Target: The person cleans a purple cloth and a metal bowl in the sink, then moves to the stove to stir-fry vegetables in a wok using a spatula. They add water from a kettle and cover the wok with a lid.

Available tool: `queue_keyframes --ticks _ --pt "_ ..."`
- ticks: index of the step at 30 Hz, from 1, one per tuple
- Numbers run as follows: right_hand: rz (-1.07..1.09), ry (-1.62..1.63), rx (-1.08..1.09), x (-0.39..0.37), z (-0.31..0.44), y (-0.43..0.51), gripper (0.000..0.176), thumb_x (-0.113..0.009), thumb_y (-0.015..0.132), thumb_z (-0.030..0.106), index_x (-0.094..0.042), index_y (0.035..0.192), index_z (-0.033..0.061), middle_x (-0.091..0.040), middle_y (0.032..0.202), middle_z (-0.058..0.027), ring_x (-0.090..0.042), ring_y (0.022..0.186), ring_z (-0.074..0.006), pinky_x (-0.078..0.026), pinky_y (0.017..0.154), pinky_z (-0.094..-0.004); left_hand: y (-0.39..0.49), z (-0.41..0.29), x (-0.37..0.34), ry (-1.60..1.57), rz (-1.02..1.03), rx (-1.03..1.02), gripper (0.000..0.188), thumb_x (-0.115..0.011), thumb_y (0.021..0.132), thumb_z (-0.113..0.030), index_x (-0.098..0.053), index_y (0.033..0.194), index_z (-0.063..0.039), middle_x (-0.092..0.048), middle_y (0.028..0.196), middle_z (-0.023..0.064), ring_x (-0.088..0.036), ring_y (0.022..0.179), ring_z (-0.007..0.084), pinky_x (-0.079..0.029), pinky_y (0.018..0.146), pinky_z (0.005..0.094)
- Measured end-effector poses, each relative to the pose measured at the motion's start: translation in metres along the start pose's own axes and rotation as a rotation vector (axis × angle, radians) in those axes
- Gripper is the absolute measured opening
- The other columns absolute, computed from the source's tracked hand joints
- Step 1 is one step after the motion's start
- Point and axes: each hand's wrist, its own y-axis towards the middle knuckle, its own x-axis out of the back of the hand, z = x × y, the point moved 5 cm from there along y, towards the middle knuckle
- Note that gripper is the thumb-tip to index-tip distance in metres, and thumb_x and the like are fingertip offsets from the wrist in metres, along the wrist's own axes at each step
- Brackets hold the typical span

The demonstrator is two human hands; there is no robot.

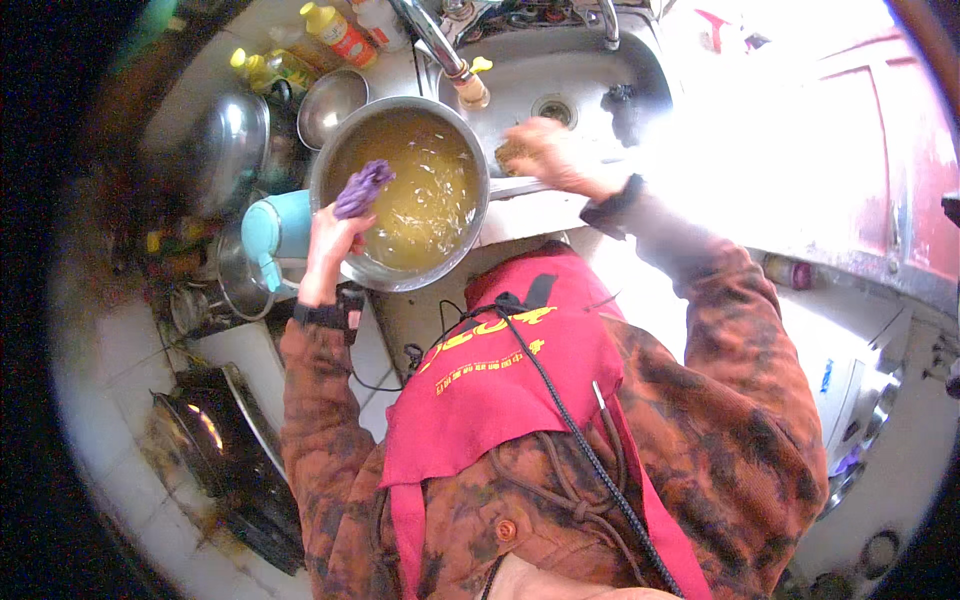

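In my left hand is a bunched purple cloth, held at the inner left side of a large metal basin. Murky yellowish water fills much of that basin, and light glints on its surface. My right hand, blurred, is over the near part of the stainless steel sink, to the right of the basin. Its fingers are around a small brownish thing, too blurred to name. The sink drain lies just beyond this hand.
A metal faucet reaches over the sink's left side. Dark wet material lies in the sink. Left of the basin are a light-blue plastic vessel, a metal bowl and a yellow-capped bottle. A dark wok stands lower left.
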Motion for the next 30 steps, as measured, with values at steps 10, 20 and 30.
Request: queue_keyframes --ticks 10,20,30 --pt "0.054 -0.329 -1.327 -0.011 -0.377 -0.041 0.048 -0.034 0.089 0.031 -0.027 0.133 0.0134 -0.035 0.132 -0.0157 -0.038 0.119 -0.0371 -0.036 0.096 -0.0493 -0.04 0.011 -0.034 -0.441 -0.218 0.213 0.021 -0.062 0.073 -0.01 -0.057 0.089 0.002 -0.059 0.078 0.0079 -0.054 0.059 0.0139 -0.042 0.05 0.0248" --pt "0.265 0.632 -0.724 0.045 -0.216 -0.014 0.02 -0.052 0.078 0.008 -0.056 0.093 -0.0045 -0.061 0.078 -0.0125 -0.06 0.069 -0.0186 -0.048 0.065 -0.0303 -0.057 0.056 -0.024 -0.756 -0.533 0.214 0.017 -0.063 0.079 -0.013 -0.058 0.09 0.0 -0.061 0.076 0.0074 -0.055 0.056 0.0132 -0.044 0.048 0.0236" --pt "0.472 0.591 -0.06 0.014 0.088 0.089 0.049 -0.055 0.068 0.007 -0.044 0.116 0.0046 -0.056 0.1 -0.0123 -0.053 0.097 -0.0212 -0.043 0.082 -0.0314 -0.056 0.076 -0.029 -0.996 -0.442 0.117 0.021 -0.065 0.079 -0.018 -0.059 0.088 0.0 -0.06 0.074 0.0071 -0.055 0.053 0.0109 -0.042 0.043 0.0202"
